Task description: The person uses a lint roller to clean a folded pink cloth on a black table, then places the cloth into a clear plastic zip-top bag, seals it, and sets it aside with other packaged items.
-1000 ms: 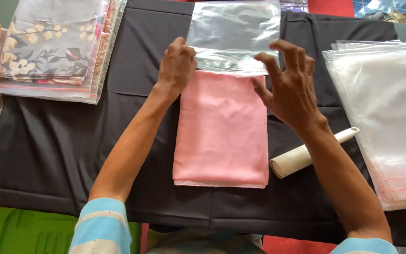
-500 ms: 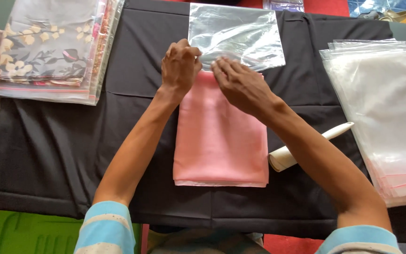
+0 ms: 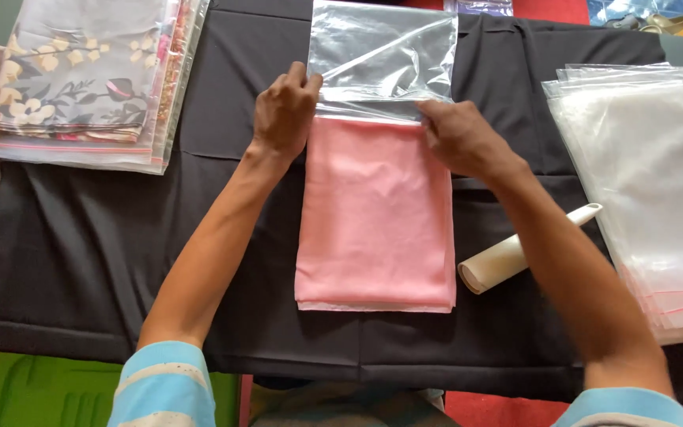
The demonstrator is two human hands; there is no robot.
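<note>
Two hands are at work over the black cloth (image 3: 104, 229), seen from the head view, the only one I have. My left hand (image 3: 284, 112) grips the left corner of the clear bag's (image 3: 385, 51) near edge, thumb and fingers pinched on the plastic. My right hand (image 3: 460, 138) presses on the right corner of that same edge, fingers curled over it; I cannot tell whether it pinches the plastic or only holds it down. The bag lies flat toward the far edge of the cloth, its near edge touching the far end of the pink fabric (image 3: 377, 213). That fabric is folded into a tall rectangle in the middle of the cloth, its near end well short of the near edge. Just beside its right side, under my right forearm, lies a cream roll (image 3: 507, 257), tilted. Along the right edge sits a stack of empty clear bags (image 3: 650, 166). At the far left corner rests a pile of bagged fabrics (image 3: 81, 79), the top one grey with a flower print.
</note>
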